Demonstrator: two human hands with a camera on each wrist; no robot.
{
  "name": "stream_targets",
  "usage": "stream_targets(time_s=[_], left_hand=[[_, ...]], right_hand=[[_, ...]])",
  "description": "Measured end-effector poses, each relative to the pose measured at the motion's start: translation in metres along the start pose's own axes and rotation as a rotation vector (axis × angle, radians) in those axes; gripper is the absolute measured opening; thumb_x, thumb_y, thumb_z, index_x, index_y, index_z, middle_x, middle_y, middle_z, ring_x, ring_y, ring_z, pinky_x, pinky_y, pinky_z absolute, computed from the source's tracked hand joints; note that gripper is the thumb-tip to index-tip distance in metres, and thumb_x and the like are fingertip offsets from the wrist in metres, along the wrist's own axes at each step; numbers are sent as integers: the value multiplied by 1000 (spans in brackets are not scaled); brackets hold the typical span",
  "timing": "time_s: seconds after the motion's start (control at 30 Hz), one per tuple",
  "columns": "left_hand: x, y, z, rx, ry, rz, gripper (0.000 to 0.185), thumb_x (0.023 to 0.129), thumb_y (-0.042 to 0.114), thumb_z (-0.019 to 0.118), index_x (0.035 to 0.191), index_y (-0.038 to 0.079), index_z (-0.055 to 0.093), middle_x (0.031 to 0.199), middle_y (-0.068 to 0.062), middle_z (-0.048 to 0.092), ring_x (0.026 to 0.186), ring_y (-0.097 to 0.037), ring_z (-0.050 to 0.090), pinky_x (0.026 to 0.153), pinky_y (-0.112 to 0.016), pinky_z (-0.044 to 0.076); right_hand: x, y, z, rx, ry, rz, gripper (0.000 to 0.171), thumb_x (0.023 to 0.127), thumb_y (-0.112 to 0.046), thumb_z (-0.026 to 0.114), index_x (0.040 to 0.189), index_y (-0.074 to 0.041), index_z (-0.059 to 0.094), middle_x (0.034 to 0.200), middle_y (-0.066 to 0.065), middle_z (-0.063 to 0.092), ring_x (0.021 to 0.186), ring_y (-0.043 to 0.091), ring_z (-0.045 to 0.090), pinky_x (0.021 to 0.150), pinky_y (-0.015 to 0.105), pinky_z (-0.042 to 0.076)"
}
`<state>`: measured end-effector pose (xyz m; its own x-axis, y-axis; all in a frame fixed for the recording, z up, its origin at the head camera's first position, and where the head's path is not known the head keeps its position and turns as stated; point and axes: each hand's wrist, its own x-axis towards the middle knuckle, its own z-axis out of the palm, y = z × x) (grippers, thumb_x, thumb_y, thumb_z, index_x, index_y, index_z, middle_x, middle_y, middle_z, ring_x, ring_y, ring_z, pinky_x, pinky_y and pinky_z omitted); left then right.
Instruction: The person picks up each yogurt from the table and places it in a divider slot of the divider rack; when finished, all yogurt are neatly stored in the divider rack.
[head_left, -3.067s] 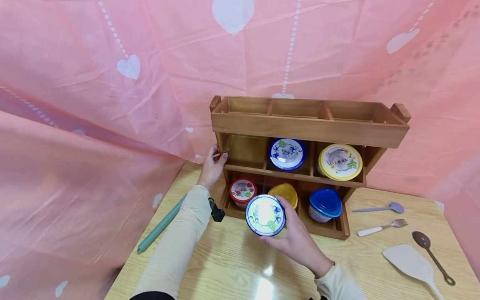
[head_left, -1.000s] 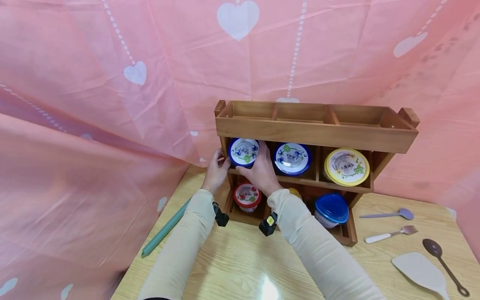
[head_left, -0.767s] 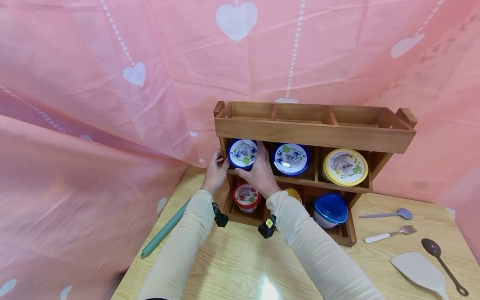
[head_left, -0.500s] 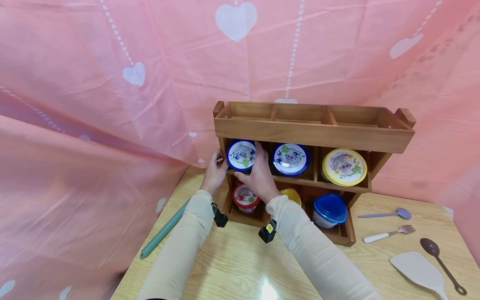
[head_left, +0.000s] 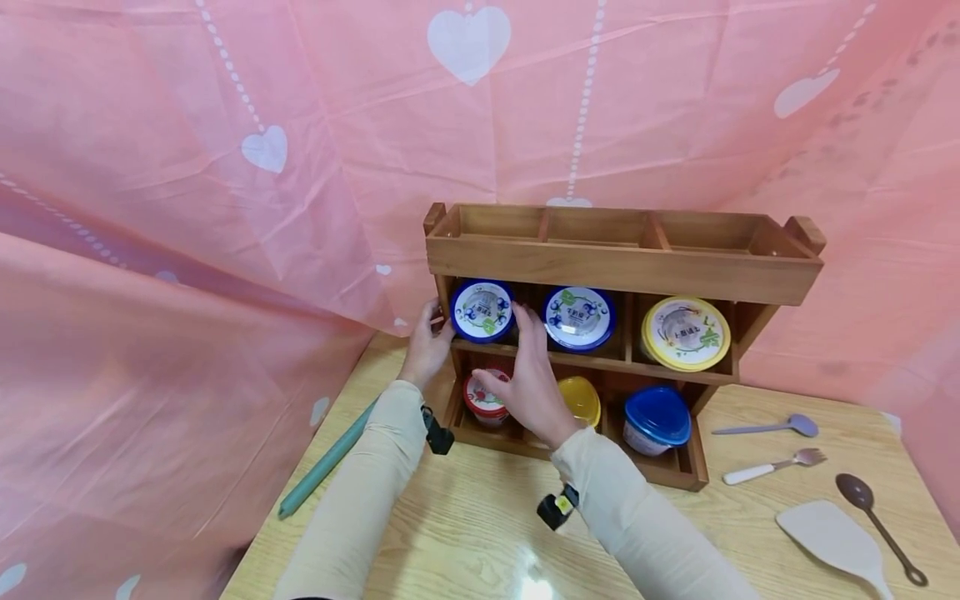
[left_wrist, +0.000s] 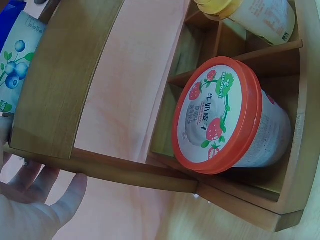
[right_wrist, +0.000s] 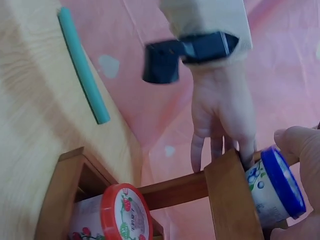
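A wooden rack stands on the table, and my left hand grips its left side post. In the left wrist view the fingers lie along the outside of that post. A round blue-lidded tub with blueberries on its lid sits in the left compartment of the middle shelf. My right hand is just below and right of this tub, fingers extended and thumb spread, holding nothing. Beneath it, a red-lidded strawberry tub is partly hidden by the right thumb in the head view.
Other tubs on the rack are a second blue-lidded one, yellow-lidded ones and a blue one. At right lie a purple spoon, fork, brown spoon and white spatula. A green stick lies left.
The right hand brought the blue-lidded tub into the left middle compartment, then let go and drew back down and right. The left hand stays at the rack's side post.
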<state>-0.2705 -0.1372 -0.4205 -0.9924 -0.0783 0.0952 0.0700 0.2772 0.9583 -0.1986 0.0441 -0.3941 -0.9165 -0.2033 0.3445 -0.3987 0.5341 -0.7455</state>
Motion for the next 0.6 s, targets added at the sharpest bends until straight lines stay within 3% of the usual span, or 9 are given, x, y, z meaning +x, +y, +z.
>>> stream_targets(time_s=[0.2, 0.43, 0.6], left_hand=[[1, 1, 4, -20, -5, -4, 49, 103, 14, 50, 150, 9, 35, 149, -15, 42, 134, -32, 45, 110, -44, 43], [1, 2, 6, -13, -12, -17, 49, 104, 16, 49, 151, 11, 34, 150, -13, 41, 135, -31, 44, 111, -43, 42], [-3, 3, 3, -8, 7, -33, 48, 104, 19, 49, 150, 13, 35, 150, -12, 41, 136, -30, 43, 113, -43, 40]], right_hand=[[-37, 5, -14, -28, -39, -58, 96, 82, -24, 81, 155, -14, 20, 161, 15, 18, 146, 34, 28, 113, 54, 35], [-75, 17, -25, -47, -102, -3, 89, 83, -27, 80, 154, -16, 26, 159, 11, 26, 143, 33, 33, 112, 55, 37], [-95, 29, -23, -58, -121, 10, 84, 84, -24, 80, 152, -12, 32, 155, 14, 32, 137, 33, 42, 107, 53, 43]])
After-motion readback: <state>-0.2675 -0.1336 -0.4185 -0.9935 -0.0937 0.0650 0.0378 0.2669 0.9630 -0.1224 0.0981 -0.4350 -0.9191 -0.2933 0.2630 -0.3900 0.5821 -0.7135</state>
